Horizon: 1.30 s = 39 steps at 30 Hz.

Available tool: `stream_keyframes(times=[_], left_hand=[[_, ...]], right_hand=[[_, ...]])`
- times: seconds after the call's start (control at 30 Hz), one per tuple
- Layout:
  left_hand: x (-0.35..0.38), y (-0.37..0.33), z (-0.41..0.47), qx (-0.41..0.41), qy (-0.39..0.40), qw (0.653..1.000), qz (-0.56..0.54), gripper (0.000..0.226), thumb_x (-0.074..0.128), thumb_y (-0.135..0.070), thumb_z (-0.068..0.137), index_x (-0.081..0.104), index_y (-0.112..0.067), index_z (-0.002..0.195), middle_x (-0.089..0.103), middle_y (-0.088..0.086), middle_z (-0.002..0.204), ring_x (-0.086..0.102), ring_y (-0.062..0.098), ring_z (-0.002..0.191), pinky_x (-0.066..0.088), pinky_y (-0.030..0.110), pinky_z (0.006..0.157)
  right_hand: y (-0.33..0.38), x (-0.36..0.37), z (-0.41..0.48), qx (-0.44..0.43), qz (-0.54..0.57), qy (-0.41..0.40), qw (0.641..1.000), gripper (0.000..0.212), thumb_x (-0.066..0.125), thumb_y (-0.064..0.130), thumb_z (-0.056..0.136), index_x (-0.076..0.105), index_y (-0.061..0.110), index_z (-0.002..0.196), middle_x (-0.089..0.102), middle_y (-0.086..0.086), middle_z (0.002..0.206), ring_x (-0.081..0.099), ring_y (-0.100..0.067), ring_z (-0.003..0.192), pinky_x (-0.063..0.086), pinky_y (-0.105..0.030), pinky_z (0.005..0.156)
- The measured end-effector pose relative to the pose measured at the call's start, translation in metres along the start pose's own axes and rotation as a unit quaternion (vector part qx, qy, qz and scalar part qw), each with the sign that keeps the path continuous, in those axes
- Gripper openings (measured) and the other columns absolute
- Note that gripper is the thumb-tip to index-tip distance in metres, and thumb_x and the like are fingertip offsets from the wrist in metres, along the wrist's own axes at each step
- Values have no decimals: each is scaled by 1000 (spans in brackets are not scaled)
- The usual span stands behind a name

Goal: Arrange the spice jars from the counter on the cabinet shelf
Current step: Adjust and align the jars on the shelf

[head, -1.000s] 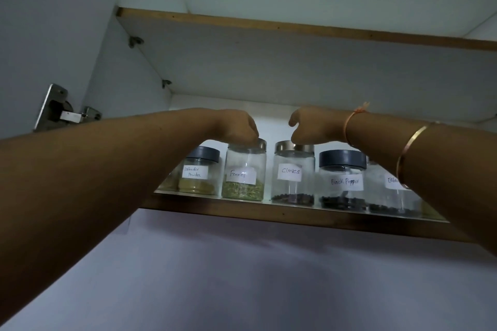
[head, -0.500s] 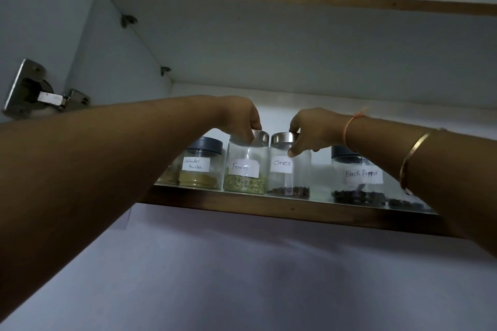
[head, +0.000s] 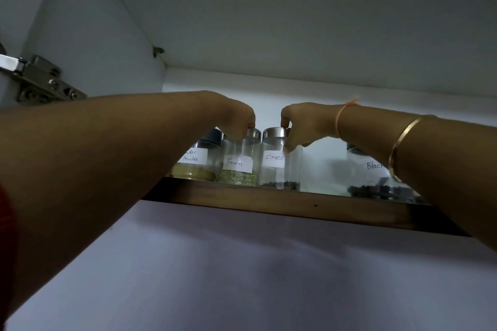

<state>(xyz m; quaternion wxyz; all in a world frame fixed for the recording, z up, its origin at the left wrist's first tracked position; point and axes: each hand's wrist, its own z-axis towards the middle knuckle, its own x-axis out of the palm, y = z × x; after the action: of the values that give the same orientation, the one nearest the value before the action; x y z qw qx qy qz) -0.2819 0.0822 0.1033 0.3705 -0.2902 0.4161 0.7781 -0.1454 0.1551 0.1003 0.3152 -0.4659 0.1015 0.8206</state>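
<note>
Moved: Cloves jar [head: 277,161] now sits closer to the Fennel jar [head: 240,161] than a second ago, almost touching it, with a wider gap to the Black Pepper jar [head: 376,177].
Left grip [head: 238,122]: fingers curled down over the Fennel lid, pinching it from above; probably steadying it while its neighbour is nudged in.
Right grip [head: 302,127]: clasps the Cloves lid with the thumb down the glass side, which suits sliding rather than lifting.
Where: both jars stand upright at the front edge of the shelf [head: 309,205], labels facing out so they read from below.
Row: Coriander jar [head: 195,166] is just left of Fennel, partly hidden by the forearm.
Judgement: this looks like tidying the spacing; the gap may be meant for more jars.
</note>
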Motion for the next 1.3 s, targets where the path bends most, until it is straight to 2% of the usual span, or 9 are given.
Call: stream_keyframes(times=[0.13, 0.43, 0.5, 0.57, 0.63, 0.73, 0.83, 1.0, 1.3], left_hand=[[-1, -4, 1, -9, 28, 1000, 10, 28, 41, -4, 89, 59, 2, 110, 55, 10, 94, 47, 22, 84, 37, 30, 73], [0, -9, -1, -30, 64, 997, 29, 33, 41, -4, 89, 54, 2, 119, 51, 10, 98, 44, 22, 85, 35, 28, 72], [2, -11, -2, -42, 64, 997, 11, 35, 43, -6, 92, 49, 3, 125, 54, 14, 111, 45, 21, 91, 38, 31, 76], [7, -14, -4, -53, 58, 997, -2, 47, 43, -8, 94, 34, 3, 139, 39, 21, 141, 43, 26, 113, 38, 39, 97], [10, -19, -6, -59, 43, 997, -4, 64, 45, -9, 94, 10, 2, 147, 7, 23, 155, 15, 33, 142, 20, 45, 113], [4, -29, -8, -63, -16, 997, -43, 76, 48, -13, 94, -4, -1, 148, -9, 20, 156, -6, 34, 145, 6, 46, 118], [-13, -42, -7, -47, -63, 995, -67, 71, 49, -21, 94, 6, -1, 147, 8, 20, 156, 8, 33, 144, 9, 42, 116], [-45, -73, -6, -17, -90, 988, -124, 49, 42, -4, 89, 33, -1, 136, 41, 17, 138, 39, 31, 127, 28, 38, 107], [-80, -129, -5, 28, -86, 976, -198, 59, 37, -3, 90, 22, -7, 147, 30, 11, 152, 32, 26, 137, 30, 33, 110]], right_hand=[[-4, 7, 9, 8, 42, 24, 999, 53, 76, 18, 78, 46, 4, 121, 56, -14, 116, 62, -27, 95, 57, -30, 79], [-8, 25, 11, 36, 110, 20, 993, 56, 71, 13, 82, 35, 7, 125, 50, -11, 108, 53, -22, 89, 50, -26, 64], [-9, 25, 10, 41, 115, 20, 992, 57, 70, 13, 83, 34, 8, 127, 53, -14, 114, 54, -23, 92, 54, -30, 72], [-8, 24, 6, 44, 123, 25, 991, 65, 69, 12, 83, 29, 8, 135, 53, -17, 120, 55, -27, 102, 54, -38, 88], [-5, 20, 3, 42, 120, 9, 992, 74, 64, 12, 85, 19, 8, 143, 53, -17, 121, 55, -30, 106, 50, -43, 96], [1, 8, -4, 37, 122, -25, 991, 73, 60, 17, 89, 17, 6, 147, 51, -19, 128, 53, -31, 111, 47, -42, 99], [1, -5, -15, 41, 89, -39, 994, 61, 55, 13, 90, 28, 4, 144, 50, -17, 133, 51, -30, 117, 46, -36, 98], [-20, -29, -39, 74, 21, -78, 994, 42, 45, 6, 91, 47, 2, 133, 52, -14, 136, 50, -28, 124, 42, -32, 101], [-79, -62, -86, 137, -5, -92, 986, 41, 40, 0, 89, 54, -1, 127, 56, -19, 131, 53, -33, 119, 44, -39, 103]])
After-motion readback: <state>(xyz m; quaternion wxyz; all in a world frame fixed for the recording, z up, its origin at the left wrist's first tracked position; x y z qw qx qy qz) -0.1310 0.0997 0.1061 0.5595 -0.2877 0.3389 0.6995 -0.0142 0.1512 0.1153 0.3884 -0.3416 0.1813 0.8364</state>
